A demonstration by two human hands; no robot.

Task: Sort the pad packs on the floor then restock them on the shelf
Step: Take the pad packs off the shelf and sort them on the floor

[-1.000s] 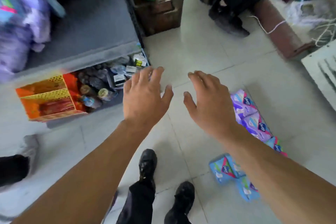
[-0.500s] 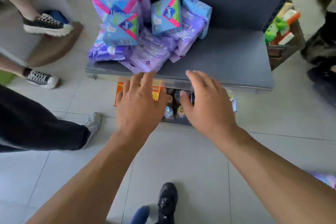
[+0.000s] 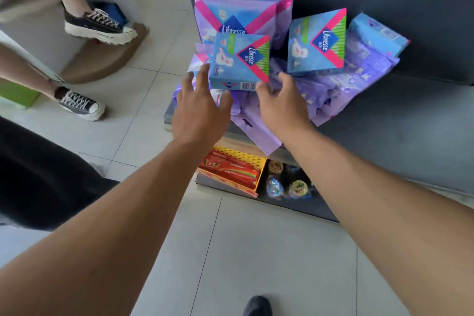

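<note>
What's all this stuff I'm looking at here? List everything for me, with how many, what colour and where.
blue pad boxes: three, blue with pink and green, on the shelf among the purple packs; the third at right is partly hidden
purple pad packs: several, count unclear, piled on the shelf
shelf: one, dark grey, right of centre
yellow tray: one, on the lower shelf, holding red packets
wrapped items: a few, dim, beside the tray
sneakers: two, black and white, on a bystander's feet, upper left
floor: light tiles
dark shoe: one, bottom edge
left hand: open, at the nearest box's left edge
right hand: fingers at that box's lower right corner
</note>
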